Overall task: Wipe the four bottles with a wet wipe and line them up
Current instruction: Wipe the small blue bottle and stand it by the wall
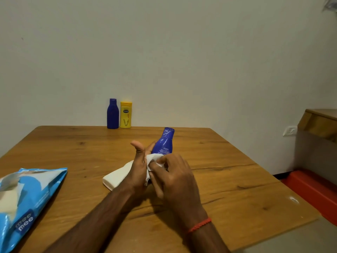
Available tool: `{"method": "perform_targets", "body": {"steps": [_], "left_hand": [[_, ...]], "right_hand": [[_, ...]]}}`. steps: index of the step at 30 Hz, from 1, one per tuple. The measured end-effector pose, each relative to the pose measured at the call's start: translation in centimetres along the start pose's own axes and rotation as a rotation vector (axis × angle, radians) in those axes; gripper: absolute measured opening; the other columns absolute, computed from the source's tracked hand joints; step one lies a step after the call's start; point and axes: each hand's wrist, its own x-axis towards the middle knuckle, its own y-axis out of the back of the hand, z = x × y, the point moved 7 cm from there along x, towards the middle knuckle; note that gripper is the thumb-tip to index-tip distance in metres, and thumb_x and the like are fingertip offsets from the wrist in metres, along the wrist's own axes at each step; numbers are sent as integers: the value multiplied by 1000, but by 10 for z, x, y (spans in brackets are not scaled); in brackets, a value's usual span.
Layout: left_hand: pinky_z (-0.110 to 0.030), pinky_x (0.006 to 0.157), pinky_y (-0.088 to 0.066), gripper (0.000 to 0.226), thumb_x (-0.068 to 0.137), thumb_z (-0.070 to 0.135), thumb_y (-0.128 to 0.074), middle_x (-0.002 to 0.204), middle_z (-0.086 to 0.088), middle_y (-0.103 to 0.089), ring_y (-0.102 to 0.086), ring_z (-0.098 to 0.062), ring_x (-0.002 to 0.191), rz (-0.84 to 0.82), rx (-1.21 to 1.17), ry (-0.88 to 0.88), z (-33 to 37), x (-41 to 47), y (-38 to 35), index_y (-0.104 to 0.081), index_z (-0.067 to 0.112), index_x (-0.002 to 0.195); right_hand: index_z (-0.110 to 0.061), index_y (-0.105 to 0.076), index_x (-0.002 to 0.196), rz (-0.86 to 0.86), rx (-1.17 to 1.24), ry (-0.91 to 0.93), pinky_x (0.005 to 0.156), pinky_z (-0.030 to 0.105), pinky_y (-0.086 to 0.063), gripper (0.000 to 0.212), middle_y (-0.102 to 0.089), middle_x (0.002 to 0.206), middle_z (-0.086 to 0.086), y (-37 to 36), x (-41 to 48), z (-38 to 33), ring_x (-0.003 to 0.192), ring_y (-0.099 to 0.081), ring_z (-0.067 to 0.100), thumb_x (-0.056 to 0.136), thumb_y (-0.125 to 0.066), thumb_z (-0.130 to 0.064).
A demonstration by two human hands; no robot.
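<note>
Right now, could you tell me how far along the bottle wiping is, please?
Looks done: the far blue bottle and the yellow bottle stand side by side at the far edge of the table. In hand: the left hand holds the near blue bottle while the right hand holds the wipe against it. Left: the white bottle, lying flat.

Forearms converging, the left hand point(139, 167), thumb raised, holds the bottle point(164, 143) from its left while the right hand point(175, 179), fingers curled, pinches a wipe point(152, 159) against its lower part.
</note>
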Motion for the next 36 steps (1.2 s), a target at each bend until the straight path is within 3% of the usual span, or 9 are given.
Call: {"method": "perform_targets", "body": {"steps": [6,10,16,18,21,25,30,33,36], "left_hand": [[-42,74,-62,94,60,91,-19,104,-6,-78,-74,-26,95,-32,109,-102,6,1,-4,-61,35,123],[-35,57,-61,117,39,107,-38,91,-7,-75,-70,-22,69,-135,226,-202,8,5,-7,-54,34,130],[-33,65,-63,116,32,109,-34,89,8,-78,-75,-15,77,-66,295,-222,8,8,0,-56,41,122],[-33,67,-61,110,44,104,-27,87,5,-79,-76,-15,81,-9,259,-155,5,6,5,-62,31,119],[-37,72,-57,90,63,82,-15,82,2,-79,-74,-17,83,27,206,-106,2,5,5,-65,25,111],[-35,71,-62,121,37,108,-33,98,2,-79,-76,-20,88,-11,262,-180,10,8,-1,-56,33,129],[-36,57,-59,125,34,108,-42,94,-11,-75,-69,-26,68,-88,202,-204,10,12,-1,-51,34,135],[-38,60,-60,116,42,106,-37,96,-13,-76,-72,-28,74,-56,186,-169,3,9,3,-57,35,131],[-47,75,-61,83,69,85,-19,98,-3,-79,-76,-24,84,6,109,-112,-2,3,1,-62,36,121]], "right_hand": [[-15,-70,97,73,-84,14,69,32,-55,24,-65,93,6,19,39,19,85,-60,19,78,-80,-26],[-10,-70,101,160,-144,-71,61,31,-54,28,-66,92,11,33,68,40,84,-61,22,84,-69,-32],[-16,-67,113,73,-182,-120,63,23,-47,34,-61,94,7,17,53,23,83,-59,17,83,-78,-29],[-19,-68,110,8,-161,-78,65,20,-41,35,-60,93,5,7,39,7,82,-58,15,79,-81,-27],[-18,-68,109,-48,-135,-16,64,22,-49,38,-62,93,4,2,27,-1,82,-58,15,76,-84,-26],[-19,-66,113,40,-193,-36,62,24,-45,32,-60,94,5,16,48,21,81,-58,17,84,-75,-26],[-16,-65,115,134,-143,-177,59,24,-48,34,-61,94,8,31,79,48,83,-58,18,88,-68,-36],[-16,-62,122,110,123,-287,64,26,-56,47,-57,101,6,17,57,48,88,-58,15,92,-43,-48],[-18,-64,121,78,287,-337,69,32,-61,41,-55,101,1,2,27,47,88,-58,12,95,-49,-46]]}}
